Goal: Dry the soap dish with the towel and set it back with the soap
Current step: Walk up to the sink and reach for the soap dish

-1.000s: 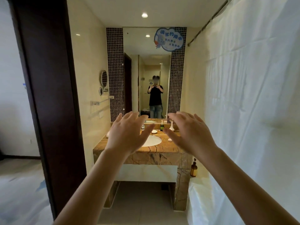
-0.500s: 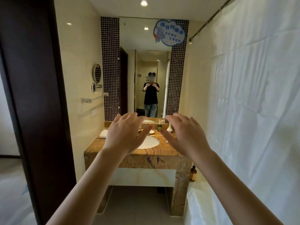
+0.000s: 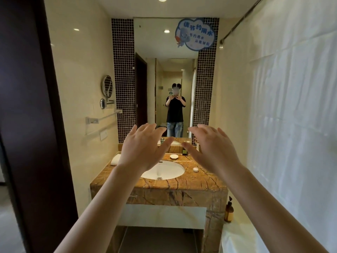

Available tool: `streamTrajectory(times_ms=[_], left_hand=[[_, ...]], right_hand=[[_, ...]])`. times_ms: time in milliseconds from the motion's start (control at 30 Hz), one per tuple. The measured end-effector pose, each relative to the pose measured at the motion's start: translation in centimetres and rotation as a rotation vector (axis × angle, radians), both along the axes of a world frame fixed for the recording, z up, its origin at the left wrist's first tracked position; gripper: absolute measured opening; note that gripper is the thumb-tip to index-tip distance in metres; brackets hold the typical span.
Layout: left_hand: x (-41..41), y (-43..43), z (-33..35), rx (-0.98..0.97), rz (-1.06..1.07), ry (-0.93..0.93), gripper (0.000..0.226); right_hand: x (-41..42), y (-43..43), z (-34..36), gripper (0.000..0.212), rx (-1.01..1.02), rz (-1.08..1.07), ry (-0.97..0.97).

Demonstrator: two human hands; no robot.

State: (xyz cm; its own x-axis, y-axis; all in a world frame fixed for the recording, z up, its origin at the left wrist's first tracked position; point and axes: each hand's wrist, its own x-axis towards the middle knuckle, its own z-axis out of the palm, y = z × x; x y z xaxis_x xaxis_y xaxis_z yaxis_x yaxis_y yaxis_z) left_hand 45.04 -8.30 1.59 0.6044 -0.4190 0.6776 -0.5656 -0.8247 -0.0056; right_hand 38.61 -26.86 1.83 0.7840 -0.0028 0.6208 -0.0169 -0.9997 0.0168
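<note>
You have moved closer to the vanity since a second ago: the marble counter [image 3: 198, 181] now fills more of the lower view, and the dark door frame [image 3: 27, 125] sits further to your left edge. Your left hand [image 3: 140, 150] and right hand [image 3: 213, 150] are still raised side by side in front of you, backs toward the camera, in much the same pose as in both earlier pictures. The fingers of both are spread and slightly curled, holding nothing and touching nothing, with a gap between the two thumbs.

Through that gap you can see a small white soap dish [image 3: 174, 156] on the counter behind the oval white basin [image 3: 164, 170], close to the base of the mirror [image 3: 164, 70]. Whether soap lies on it is too small to tell. A second small white round object [image 3: 195, 169] sits on the counter to the right of the basin; it could be the soap, but you cannot be sure. A folded white towel [image 3: 115, 159] lies at the counter's back left corner, partly hidden by your left wrist; it was less exposed a second ago.

A brown pump bottle [image 3: 228, 211] stands on the tub ledge beside the counter's right end, near the white shower curtain [image 3: 291, 125].
</note>
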Motion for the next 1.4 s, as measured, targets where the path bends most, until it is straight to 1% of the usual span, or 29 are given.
streamTrajectory(times_ms=[400,500,600,700,833,1100,1400], left_hand=[[9.2,-2.1,-1.8,0.002,0.008,0.032,0.074],[12.2,-2.3,-1.7,0.002,0.007,0.024,0.076],[15.5,-2.3,-1.7,-0.001,-0.008,0.016,0.072],[19.0,-2.1,-1.6,-0.012,-0.018,0.004,0.073],[23.5,-1.5,-1.3,-0.017,-0.023,0.007,0.072],[31.3,-1.4,-0.9,-0.001,-0.042,-0.016,0.081],[38.9,-4.1,-1.1,-0.004,-0.079,0.024,0.076]], right_hand=[[9.5,-1.9,-2.0,0.071,0.000,0.014,0.058],[12.4,-1.8,-2.0,0.073,-0.008,0.010,0.044],[15.5,-1.8,-2.0,0.072,0.000,-0.010,0.033],[18.8,-1.8,-1.9,0.074,-0.015,-0.036,0.039],[23.1,-1.8,-1.4,0.070,-0.009,-0.048,0.034],[30.1,-1.7,-1.5,0.071,0.014,-0.046,0.026],[37.5,-4.0,-1.2,0.069,0.015,-0.062,0.030]])
